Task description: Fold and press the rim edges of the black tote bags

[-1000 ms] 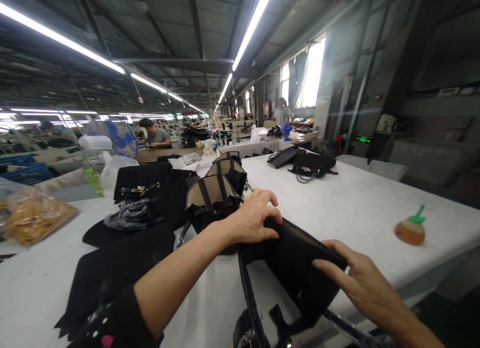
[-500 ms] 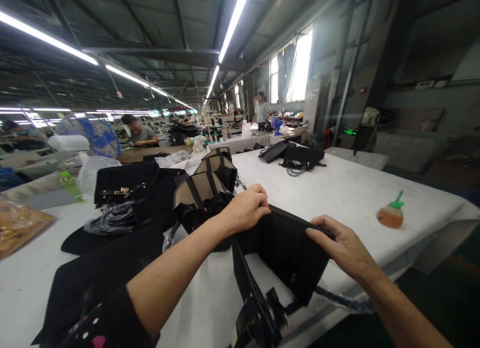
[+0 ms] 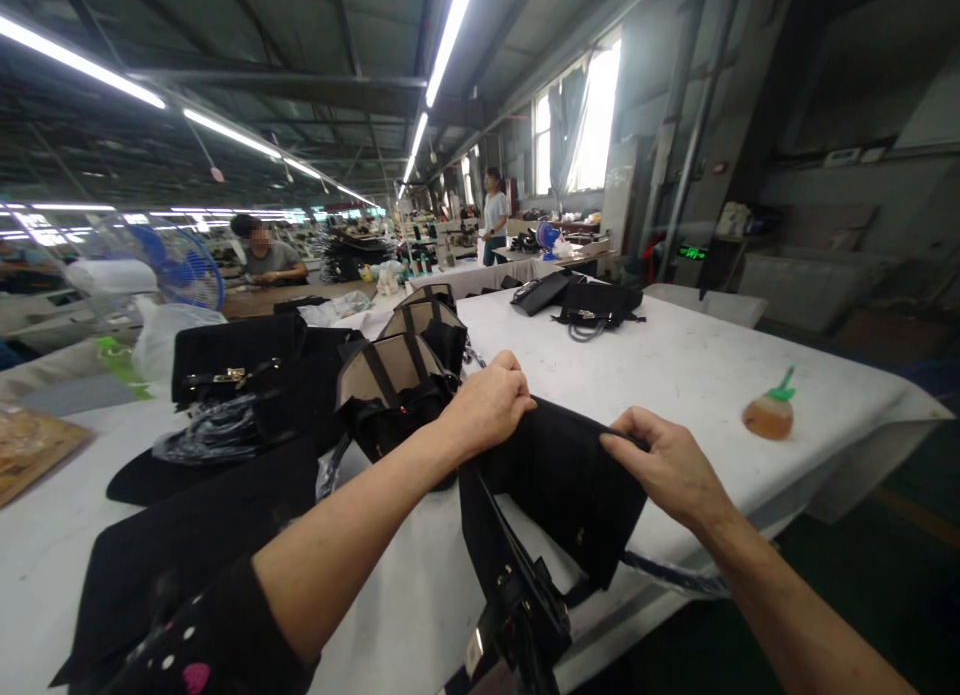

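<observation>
I hold a black leather handbag (image 3: pixel 566 495) over the near edge of a white table (image 3: pixel 697 375). My left hand (image 3: pixel 487 405) is closed on the bag's top edge at its left corner. My right hand (image 3: pixel 664 465) grips the same top edge at the right corner, fingers curled over it. The bag's strap and metal fittings (image 3: pixel 517 600) hang down below the table edge.
A row of tan-and-black bags (image 3: pixel 405 375) stands just beyond my left hand. Black bags and black fabric (image 3: pixel 225 375) lie to the left, more black bags (image 3: pixel 592 305) at the far end. An amber bottle with green cap (image 3: pixel 769 412) sits at right. A blue fan (image 3: pixel 161 275) and other people are behind.
Both hands closed tighter on the bag's top edge and drew nearer each other. The bag turned more upright, its strap dropping lower. The camera view shifted to the right.
</observation>
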`<state>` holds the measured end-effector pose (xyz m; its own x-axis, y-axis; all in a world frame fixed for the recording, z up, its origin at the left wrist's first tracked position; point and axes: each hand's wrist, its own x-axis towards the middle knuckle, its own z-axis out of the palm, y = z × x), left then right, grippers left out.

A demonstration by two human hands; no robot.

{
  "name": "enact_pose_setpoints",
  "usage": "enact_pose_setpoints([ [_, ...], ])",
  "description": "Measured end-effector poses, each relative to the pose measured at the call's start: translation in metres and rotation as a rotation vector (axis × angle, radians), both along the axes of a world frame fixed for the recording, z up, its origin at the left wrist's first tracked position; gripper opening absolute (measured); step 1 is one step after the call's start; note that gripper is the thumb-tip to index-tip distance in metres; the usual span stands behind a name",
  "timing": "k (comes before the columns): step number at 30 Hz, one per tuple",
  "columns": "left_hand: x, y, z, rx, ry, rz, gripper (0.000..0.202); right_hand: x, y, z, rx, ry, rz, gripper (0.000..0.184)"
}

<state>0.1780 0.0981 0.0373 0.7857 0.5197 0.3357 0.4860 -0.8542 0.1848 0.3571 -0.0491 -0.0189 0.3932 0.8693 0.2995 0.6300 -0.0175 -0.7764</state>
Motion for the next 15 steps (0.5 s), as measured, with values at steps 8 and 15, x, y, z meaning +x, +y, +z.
enact_pose_setpoints([
  [8, 0.000, -0.001, 0.001, 0.021, 0.025, 0.081, 0.017, -0.004, 0.018, 0.033, -0.200, -0.398, 0.077, 0.024],
  [15, -0.001, -0.002, 0.000, 0.046, 0.047, 0.115, 0.019, -0.013, 0.046, 0.051, -0.361, -0.827, 0.093, 0.034],
])
